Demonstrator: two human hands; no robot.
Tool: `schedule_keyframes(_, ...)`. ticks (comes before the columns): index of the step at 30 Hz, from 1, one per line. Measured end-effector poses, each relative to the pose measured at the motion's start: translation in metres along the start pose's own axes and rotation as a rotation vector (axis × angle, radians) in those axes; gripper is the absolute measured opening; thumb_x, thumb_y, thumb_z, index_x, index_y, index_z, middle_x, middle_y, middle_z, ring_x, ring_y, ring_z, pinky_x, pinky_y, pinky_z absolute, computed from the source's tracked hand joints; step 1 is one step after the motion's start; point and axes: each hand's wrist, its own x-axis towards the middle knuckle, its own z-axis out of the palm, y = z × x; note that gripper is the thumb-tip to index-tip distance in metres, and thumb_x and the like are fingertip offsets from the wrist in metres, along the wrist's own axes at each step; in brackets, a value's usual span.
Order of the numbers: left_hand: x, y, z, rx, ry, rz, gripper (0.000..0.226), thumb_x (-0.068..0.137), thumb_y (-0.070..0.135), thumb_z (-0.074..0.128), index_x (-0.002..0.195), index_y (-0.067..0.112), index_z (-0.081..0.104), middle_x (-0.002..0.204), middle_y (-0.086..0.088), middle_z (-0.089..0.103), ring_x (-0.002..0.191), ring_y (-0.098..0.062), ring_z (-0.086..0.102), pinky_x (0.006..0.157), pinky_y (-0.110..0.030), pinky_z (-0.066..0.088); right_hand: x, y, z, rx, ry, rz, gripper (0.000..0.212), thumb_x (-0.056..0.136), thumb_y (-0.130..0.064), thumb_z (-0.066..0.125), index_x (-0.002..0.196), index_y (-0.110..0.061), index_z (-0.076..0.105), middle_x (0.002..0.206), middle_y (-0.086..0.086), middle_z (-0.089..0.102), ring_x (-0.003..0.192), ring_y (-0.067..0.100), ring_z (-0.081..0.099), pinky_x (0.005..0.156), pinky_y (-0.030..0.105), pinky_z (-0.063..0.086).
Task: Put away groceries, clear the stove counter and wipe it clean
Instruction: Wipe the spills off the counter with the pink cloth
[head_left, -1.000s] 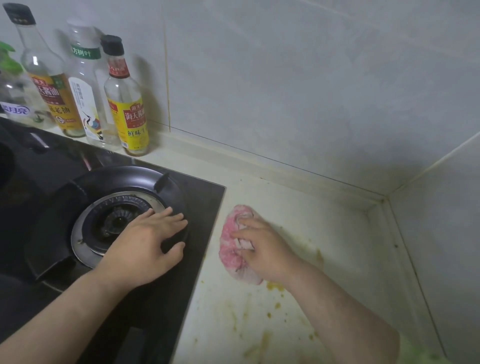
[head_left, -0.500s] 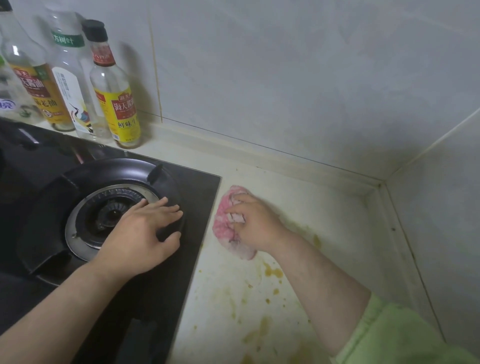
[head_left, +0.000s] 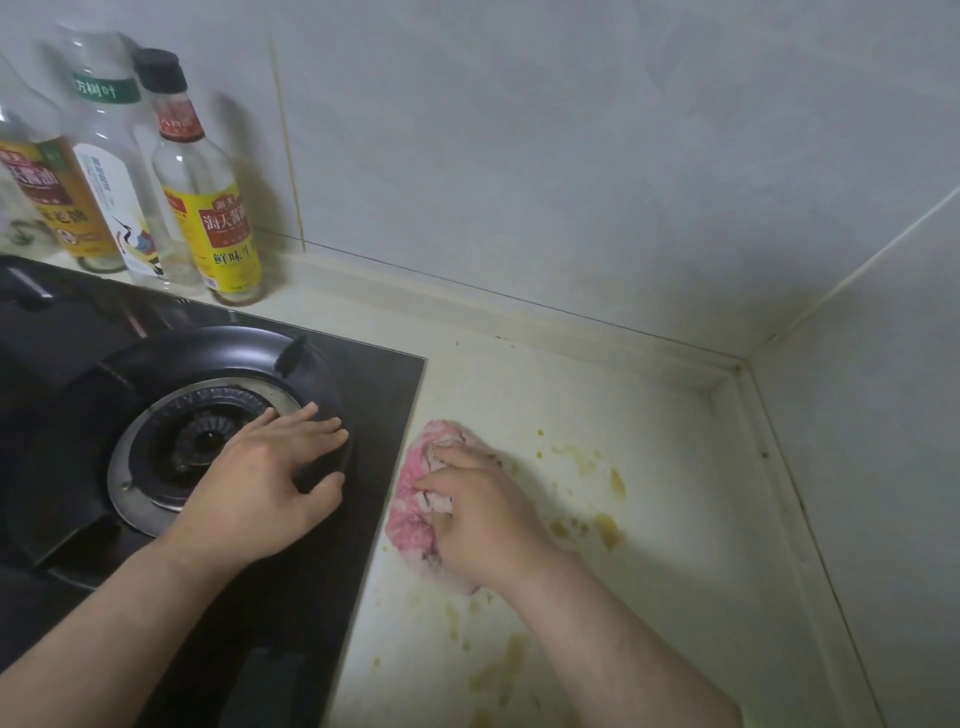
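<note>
Head view: nearest, yellow-brown smears (head_left: 511, 660) streak the pale worktop (head_left: 675, 597). Just beyond them, the right hand (head_left: 483, 519) has drawn the pink cloth (head_left: 413, 525) back toward the person since half a second ago, baring more spots to its far right. Its grip is closed, fingers curled into the cloth and pressing it onto the worktop, where it seems to touch the edge of the black gas hob (head_left: 332, 597). The bunched cloth's long axis runs near to far, roughly parallel to that edge. The left hand (head_left: 265, 483) stays flat, its grip open, fingers spread on the burner's pan support (head_left: 218, 348). Farther off, a yellow-labelled sauce bottle (head_left: 218, 208) ends a row of bottles against the tiled wall (head_left: 571, 156).
</note>
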Motion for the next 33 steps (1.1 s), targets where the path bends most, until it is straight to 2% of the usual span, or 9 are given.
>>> schedule_keyframes(3, 0.0, 0.0, 0.0, -0.009, 0.004, -0.009, 0.061, 0.069, 0.05, 0.045, 0.112, 0.015, 0.07, 0.122, 0.003, 0.065, 0.127, -0.01, 0.045, 0.11, -0.04, 0.027, 0.023, -0.003, 0.003, 0.02, -0.017, 0.035, 0.033, 0.069, -0.015, 0.047, 0.088, -0.012, 0.074, 0.105, 0.0, 0.063, 0.107, 0.025, 0.056, 0.093, 0.027, 0.046)
schedule_keyframes(5, 0.0, 0.0, 0.0, -0.012, 0.003, -0.012, 0.061, 0.069, 0.051, 0.045, 0.113, 0.016, 0.07, 0.122, 0.003, 0.065, 0.128, -0.01, 0.044, 0.111, -0.04, 0.027, 0.043, -0.001, 0.003, 0.024, -0.025, 0.076, 0.035, 0.061, -0.016, 0.04, 0.08, -0.017, 0.07, 0.1, -0.002, 0.06, 0.101, 0.024, 0.056, 0.084, 0.032, 0.05)
schedule_keyframes(8, -0.001, 0.0, 0.0, -0.019, -0.001, -0.012, 0.062, 0.069, 0.051, 0.044, 0.114, 0.016, 0.069, 0.124, 0.004, 0.064, 0.129, -0.008, 0.043, 0.112, -0.039, 0.024, 0.068, 0.004, -0.002, -0.008, -0.059, 0.13, 0.03, 0.064, -0.011, 0.046, 0.081, -0.024, 0.068, 0.105, -0.006, 0.058, 0.104, 0.02, 0.055, 0.083, 0.031, 0.051)
schedule_keyframes(17, 0.0, -0.001, 0.0, -0.026, -0.028, -0.002, 0.062, 0.071, 0.053, 0.043, 0.119, 0.02, 0.065, 0.127, 0.009, 0.06, 0.131, -0.004, 0.038, 0.113, -0.036, 0.021, 0.057, 0.008, -0.014, -0.094, -0.095, 0.056, 0.033, 0.08, -0.011, 0.062, 0.113, -0.014, 0.068, 0.129, 0.001, 0.055, 0.124, 0.021, 0.046, 0.104, 0.029, 0.038)
schedule_keyframes(20, 0.0, -0.002, 0.0, -0.031, -0.027, -0.002, 0.063, 0.07, 0.054, 0.043, 0.12, 0.02, 0.065, 0.125, 0.016, 0.056, 0.131, -0.003, 0.038, 0.114, -0.034, 0.02, 0.058, 0.023, -0.024, -0.087, -0.125, 0.097, 0.03, 0.077, -0.014, 0.062, 0.106, -0.014, 0.071, 0.123, 0.002, 0.058, 0.12, 0.024, 0.05, 0.102, 0.032, 0.042)
schedule_keyframes(24, 0.001, -0.001, 0.001, -0.05, -0.008, -0.004, 0.064, 0.069, 0.054, 0.044, 0.118, 0.02, 0.066, 0.122, 0.021, 0.05, 0.13, -0.004, 0.039, 0.113, -0.034, 0.02, 0.043, 0.058, -0.045, -0.061, -0.089, 0.187, 0.042, 0.061, -0.022, 0.047, 0.091, -0.006, 0.071, 0.104, 0.004, 0.062, 0.104, 0.026, 0.058, 0.09, 0.033, 0.047)
schedule_keyframes(28, 0.0, -0.003, 0.001, -0.043, -0.014, 0.0, 0.063, 0.069, 0.054, 0.043, 0.118, 0.02, 0.066, 0.124, 0.014, 0.058, 0.13, -0.005, 0.04, 0.112, -0.035, 0.02, 0.018, 0.102, -0.064, -0.016, -0.114, 0.214, 0.039, 0.071, -0.002, 0.059, 0.107, -0.006, 0.072, 0.128, 0.01, 0.058, 0.126, 0.025, 0.05, 0.109, 0.035, 0.036)
schedule_keyframes(30, -0.001, -0.003, 0.001, -0.046, -0.008, -0.014, 0.064, 0.069, 0.054, 0.043, 0.117, 0.019, 0.067, 0.125, 0.009, 0.061, 0.13, -0.006, 0.04, 0.112, -0.035, 0.021, 0.008, 0.112, -0.07, 0.03, -0.113, 0.231, 0.043, 0.069, -0.001, 0.063, 0.11, -0.01, 0.072, 0.133, 0.009, 0.056, 0.131, 0.023, 0.048, 0.113, 0.031, 0.032)
schedule_keyframes(33, -0.001, -0.003, 0.002, -0.05, 0.003, -0.022, 0.064, 0.069, 0.054, 0.043, 0.116, 0.018, 0.068, 0.125, 0.006, 0.063, 0.13, -0.006, 0.04, 0.113, -0.036, 0.022, -0.003, 0.109, -0.078, 0.184, -0.03, 0.279, 0.044, 0.077, -0.009, 0.072, 0.12, -0.021, 0.066, 0.136, -0.007, 0.047, 0.134, 0.008, 0.04, 0.109, 0.017, 0.025)
